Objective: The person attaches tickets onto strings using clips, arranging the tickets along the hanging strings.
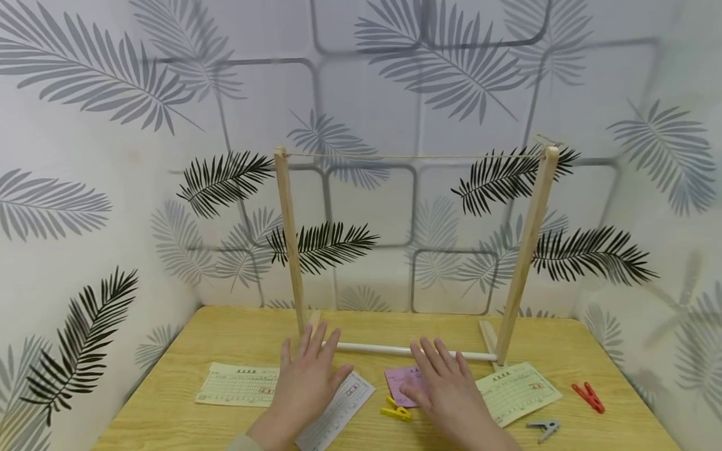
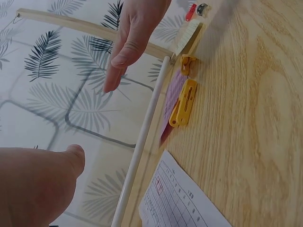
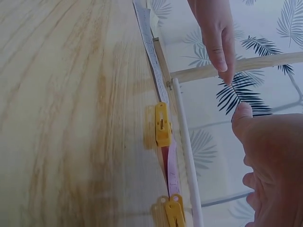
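My left hand [image 1: 307, 383] is held above the table with its fingers spread and nothing in it. A white printed slip [image 1: 341, 410] lies partly hidden beneath it, and a pale green slip [image 1: 234, 383] lies to its left. Straight-fingered and holding nothing, my right hand [image 1: 451, 394] hovers over a pink slip [image 1: 402, 379]. To its right is another pale green slip [image 1: 521, 393]. Two yellow clothespins [image 2: 185, 104] sit at the pink slip. In the left wrist view both hands appear clear of the tabletop.
Behind the hands stands a wooden frame [image 1: 527, 257] with a string [image 1: 412, 156] across its top and a white rod [image 1: 383, 348] low down. A red clothespin [image 1: 588, 398] and a grey clip [image 1: 546, 428] lie at the right. Patterned walls enclose the table [image 1: 242, 332].
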`<state>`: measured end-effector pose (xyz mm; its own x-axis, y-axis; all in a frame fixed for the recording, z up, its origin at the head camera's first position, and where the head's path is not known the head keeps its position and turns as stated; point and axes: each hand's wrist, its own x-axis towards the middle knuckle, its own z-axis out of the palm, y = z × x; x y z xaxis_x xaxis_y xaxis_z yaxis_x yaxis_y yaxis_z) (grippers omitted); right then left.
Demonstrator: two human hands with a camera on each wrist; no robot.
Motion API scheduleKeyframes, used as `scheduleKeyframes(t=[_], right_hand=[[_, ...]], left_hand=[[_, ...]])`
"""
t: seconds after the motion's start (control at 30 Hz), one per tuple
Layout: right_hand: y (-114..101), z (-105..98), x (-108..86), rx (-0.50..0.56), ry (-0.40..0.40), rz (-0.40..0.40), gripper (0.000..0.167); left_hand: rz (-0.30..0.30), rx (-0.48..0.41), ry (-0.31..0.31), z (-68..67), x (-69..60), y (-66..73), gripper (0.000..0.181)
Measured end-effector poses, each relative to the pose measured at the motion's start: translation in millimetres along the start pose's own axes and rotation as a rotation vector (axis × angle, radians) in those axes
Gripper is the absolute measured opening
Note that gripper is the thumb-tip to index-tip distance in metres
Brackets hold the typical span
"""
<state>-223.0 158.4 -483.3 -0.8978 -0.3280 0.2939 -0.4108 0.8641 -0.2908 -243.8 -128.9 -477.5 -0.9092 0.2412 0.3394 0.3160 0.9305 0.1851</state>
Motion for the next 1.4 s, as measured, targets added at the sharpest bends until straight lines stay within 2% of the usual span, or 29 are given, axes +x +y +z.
scheduleKeyframes(t=[0.27,0.43,0.6,0.9,1.07,1.4], right_hand=[[2.1,8.8,0.0,0.027,0.064,-0.039,0.071],[-2.5,4.4,1.3,0.036,0.008,-0.012,0.072],[-10.0,2.8,4.3,0.037,-0.012,0.002,0.072],[-19.0,15.7,10.3,0.102,-0.038,-0.046,0.078],[-24.0,22.3,13.5,0.109,-0.030,-0.071,0.076],[-33.4,30.4,20.8,0.103,-0.077,-0.095,0.074]], left_hand=[[-0.026,0.000,-0.012,-2.3,-4.0,-13.0,0.070],[-0.029,-0.002,-0.019,-1.8,-8.0,-20.4,0.070],[-0.033,0.012,-0.012,-2.6,-9.0,-29.3,0.070],[-0.037,0.036,-0.012,-8.4,-13.9,-44.0,0.071],[-0.046,0.037,-0.040,-12.3,-18.2,-53.0,0.070],[-0.059,0.053,-0.065,-20.6,-24.1,-78.3,0.067]])
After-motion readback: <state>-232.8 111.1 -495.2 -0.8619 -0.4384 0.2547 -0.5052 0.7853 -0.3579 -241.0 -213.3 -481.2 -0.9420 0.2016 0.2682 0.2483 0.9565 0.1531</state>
